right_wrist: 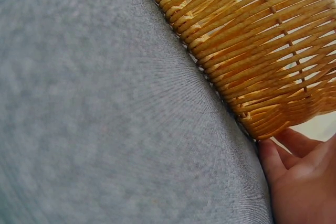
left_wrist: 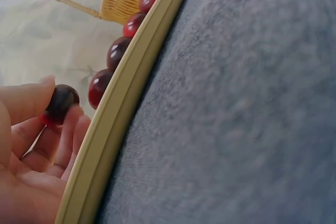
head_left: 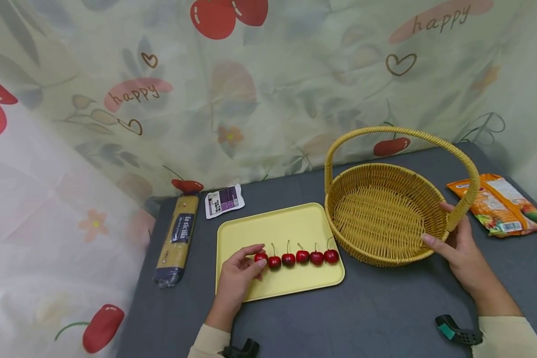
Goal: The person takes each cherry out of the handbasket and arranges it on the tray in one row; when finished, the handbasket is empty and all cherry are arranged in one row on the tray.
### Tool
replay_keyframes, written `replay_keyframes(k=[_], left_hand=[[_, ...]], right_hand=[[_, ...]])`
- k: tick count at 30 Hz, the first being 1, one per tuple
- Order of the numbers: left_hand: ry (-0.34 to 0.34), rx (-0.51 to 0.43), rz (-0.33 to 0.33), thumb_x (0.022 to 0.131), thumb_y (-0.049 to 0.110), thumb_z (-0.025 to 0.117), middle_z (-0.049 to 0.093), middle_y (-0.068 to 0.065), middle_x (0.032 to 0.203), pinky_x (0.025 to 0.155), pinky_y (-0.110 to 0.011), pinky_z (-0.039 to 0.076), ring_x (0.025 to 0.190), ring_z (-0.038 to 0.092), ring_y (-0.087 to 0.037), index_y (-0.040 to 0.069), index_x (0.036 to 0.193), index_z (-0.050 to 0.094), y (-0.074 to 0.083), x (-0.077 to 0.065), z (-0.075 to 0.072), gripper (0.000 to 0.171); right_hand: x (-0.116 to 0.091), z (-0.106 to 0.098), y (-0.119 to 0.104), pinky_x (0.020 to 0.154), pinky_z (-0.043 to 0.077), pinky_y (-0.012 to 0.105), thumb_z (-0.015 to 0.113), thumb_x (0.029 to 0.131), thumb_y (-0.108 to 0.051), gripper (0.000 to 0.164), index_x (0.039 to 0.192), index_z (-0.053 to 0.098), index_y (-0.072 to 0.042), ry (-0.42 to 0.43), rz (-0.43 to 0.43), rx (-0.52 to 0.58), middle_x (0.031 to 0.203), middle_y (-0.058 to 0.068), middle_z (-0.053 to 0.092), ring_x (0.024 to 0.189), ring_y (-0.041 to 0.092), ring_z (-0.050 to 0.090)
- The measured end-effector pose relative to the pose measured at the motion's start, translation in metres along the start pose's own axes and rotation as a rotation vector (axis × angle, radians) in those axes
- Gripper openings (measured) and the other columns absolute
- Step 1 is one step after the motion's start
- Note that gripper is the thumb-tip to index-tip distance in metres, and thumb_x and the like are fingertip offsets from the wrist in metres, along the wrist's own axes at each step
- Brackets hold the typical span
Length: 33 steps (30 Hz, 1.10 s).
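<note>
Several red cherries (head_left: 302,256) with stems lie in a row on a yellow tray (head_left: 264,226). My left hand (head_left: 234,281) pinches the leftmost cherry (head_left: 260,257) between thumb and fingers; the left wrist view shows this cherry (left_wrist: 62,103) at the fingertips, apart from its neighbour. To the right of the tray stands a round wicker basket (head_left: 355,244) with a tall arched handle, nothing inside it. My right hand (head_left: 467,258) grips the basket's right rim near the handle's foot, thumb over the inner side. In the right wrist view, fingers (right_wrist: 273,158) touch the basket's woven side (right_wrist: 247,61).
Left of the tray lies a long pack of pasta (head_left: 177,238), and behind it a small white and purple sachet (head_left: 224,201). An orange bag (head_left: 501,205) is at the far right, beyond the basket handle. A patterned cloth (head_left: 273,99) hangs behind the grey table (head_left: 362,313).
</note>
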State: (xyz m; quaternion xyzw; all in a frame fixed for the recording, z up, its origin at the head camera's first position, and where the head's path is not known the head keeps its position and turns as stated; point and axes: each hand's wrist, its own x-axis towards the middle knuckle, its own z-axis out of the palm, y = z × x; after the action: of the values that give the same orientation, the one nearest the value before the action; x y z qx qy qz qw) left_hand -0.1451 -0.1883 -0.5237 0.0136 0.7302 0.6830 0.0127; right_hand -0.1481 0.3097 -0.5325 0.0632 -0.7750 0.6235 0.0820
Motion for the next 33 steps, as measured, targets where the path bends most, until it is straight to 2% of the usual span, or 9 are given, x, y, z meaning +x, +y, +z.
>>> replay_keyframes(k=[4,9,17,23,28,30,33], left_hand=[[0.044,0.097,0.03,0.1,0.01,0.082,0.077,-0.014,0.111,0.071,-0.031,0.06,0.078,0.069,-0.033,0.005,0.13,0.078,-0.0003,-0.0004,-0.0015,0.031],[0.052,0.105,0.027,0.1,0.01,0.082,0.078,-0.015,0.106,0.074,-0.031,0.06,0.081,0.073,-0.033,0.002,0.128,0.078,-0.0023,-0.0004,-0.0026,0.029],[0.068,0.147,0.031,0.101,0.009,0.081,0.077,-0.014,0.102,0.068,-0.027,0.056,0.08,0.074,-0.029,0.001,0.129,0.077,-0.0048,0.0001,0.0,0.03],[0.103,0.2,0.05,0.098,0.007,0.084,0.073,-0.012,0.109,0.066,-0.028,0.057,0.077,0.069,-0.027,0.004,0.123,0.08,-0.0021,-0.0008,0.001,0.026],[0.115,0.298,0.028,0.095,0.01,0.087,0.072,-0.006,0.099,0.06,-0.025,0.048,0.074,0.063,-0.021,0.007,0.123,0.081,-0.0037,-0.0006,0.0004,0.029],[0.107,0.321,0.022,0.095,0.01,0.087,0.072,-0.005,0.096,0.06,-0.025,0.048,0.074,0.062,-0.021,0.007,0.124,0.08,-0.0051,0.0,-0.0001,0.03],[0.099,0.347,0.027,0.094,0.01,0.088,0.072,-0.004,0.1,0.063,-0.026,0.05,0.077,0.063,-0.021,0.007,0.123,0.08,-0.0055,0.0002,-0.0001,0.03]], right_hand=[[0.0,0.0,-0.0001,0.098,0.036,0.01,0.057,0.111,0.001,0.081,0.173,0.011,-0.022,0.002,-0.001,0.002,0.163,0.022,0.018,0.141,0.016,0.038],[0.0005,-0.0002,-0.0005,0.098,0.036,0.011,0.057,0.11,0.002,0.081,0.173,0.011,-0.022,0.004,-0.006,0.001,0.162,0.022,0.019,0.14,0.015,0.039],[0.0008,-0.001,-0.0006,0.099,0.035,0.011,0.057,0.111,0.001,0.081,0.173,0.011,-0.023,0.004,-0.001,-0.006,0.163,0.022,0.019,0.14,0.015,0.039],[0.0008,-0.0013,0.0001,0.099,0.035,0.011,0.057,0.111,0.001,0.081,0.173,0.01,-0.022,0.001,-0.002,-0.012,0.162,0.022,0.019,0.139,0.015,0.039],[0.0006,-0.0007,0.0002,0.098,0.036,0.011,0.057,0.111,0.002,0.081,0.173,0.01,-0.022,-0.003,-0.006,-0.01,0.162,0.022,0.02,0.138,0.015,0.04],[0.0007,-0.0004,-0.0004,0.099,0.035,0.011,0.056,0.111,0.002,0.081,0.173,0.01,-0.022,-0.004,-0.004,-0.006,0.162,0.022,0.019,0.139,0.015,0.039],[0.0007,-0.0004,-0.0012,0.1,0.034,0.011,0.056,0.111,0.001,0.08,0.173,0.01,-0.022,-0.003,0.002,-0.008,0.163,0.022,0.019,0.14,0.015,0.038]])
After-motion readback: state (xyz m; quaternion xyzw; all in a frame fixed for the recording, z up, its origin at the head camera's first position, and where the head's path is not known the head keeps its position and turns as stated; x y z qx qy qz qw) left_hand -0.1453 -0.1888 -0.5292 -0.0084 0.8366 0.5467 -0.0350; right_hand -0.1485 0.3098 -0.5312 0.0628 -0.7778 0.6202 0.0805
